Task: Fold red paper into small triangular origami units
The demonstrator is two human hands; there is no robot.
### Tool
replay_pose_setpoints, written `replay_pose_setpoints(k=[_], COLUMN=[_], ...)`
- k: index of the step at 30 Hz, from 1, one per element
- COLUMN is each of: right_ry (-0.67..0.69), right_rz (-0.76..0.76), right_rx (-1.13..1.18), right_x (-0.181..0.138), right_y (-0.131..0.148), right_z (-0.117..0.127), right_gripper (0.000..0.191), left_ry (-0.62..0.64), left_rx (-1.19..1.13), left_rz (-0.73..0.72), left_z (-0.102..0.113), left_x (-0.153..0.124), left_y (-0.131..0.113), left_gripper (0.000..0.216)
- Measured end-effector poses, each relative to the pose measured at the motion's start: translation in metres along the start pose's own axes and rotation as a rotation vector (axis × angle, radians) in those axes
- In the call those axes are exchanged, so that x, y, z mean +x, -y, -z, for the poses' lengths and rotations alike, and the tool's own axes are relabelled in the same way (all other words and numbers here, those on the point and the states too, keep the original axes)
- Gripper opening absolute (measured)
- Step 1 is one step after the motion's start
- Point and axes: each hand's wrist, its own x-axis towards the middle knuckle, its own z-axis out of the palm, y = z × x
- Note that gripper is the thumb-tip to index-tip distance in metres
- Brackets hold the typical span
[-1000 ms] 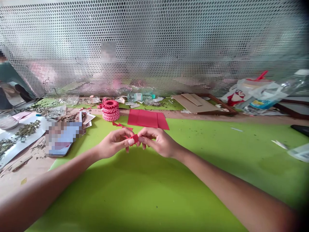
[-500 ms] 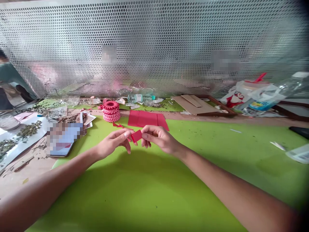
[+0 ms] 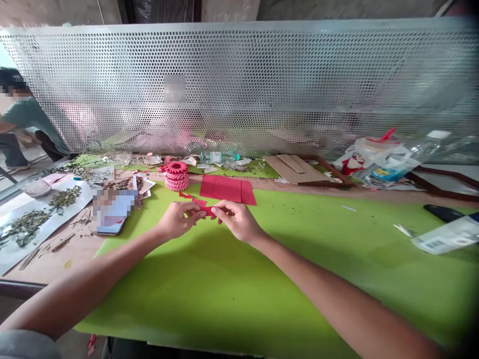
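Observation:
My left hand (image 3: 178, 219) and my right hand (image 3: 236, 220) meet over the green mat (image 3: 232, 279), both pinching one small folded piece of red paper (image 3: 205, 210) between their fingertips. Just beyond the hands lies a flat stack of red paper sheets (image 3: 226, 189). To its left stands a pile of folded red paper rings (image 3: 176, 175). A few small red folded scraps (image 3: 186, 195) lie between the pile and my left hand.
A perforated metal screen (image 3: 262, 85) closes off the far side. Left of the mat lie a phone (image 3: 112, 211) and white sheets with dried leaves (image 3: 33, 219). Cardboard (image 3: 295, 168), plastic bags (image 3: 377, 154), a bottle (image 3: 219, 157) and a dark phone (image 3: 443, 213) lie further off. Another person (image 3: 20, 119) sits at far left.
The camera has pulled back and up, showing the mat's near edge. The red piece, held up by the right hand half a second ago, is again pinched low between both hands.

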Motion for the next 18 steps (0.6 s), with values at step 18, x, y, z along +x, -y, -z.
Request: replay_pose_setpoints(k=[18], right_ry=[-0.016], right_rz=[0.107], right_rx=[-0.061], right_x=[-0.0092], right_y=[-0.0004], right_z=[-0.0056], right_gripper=[0.018], left_ry=[-0.054], left_rx=[-0.029], left_rz=[-0.046], left_z=[-0.0096], left_x=[-0.0060], left_y=[-0.0018], left_gripper=[0.024])
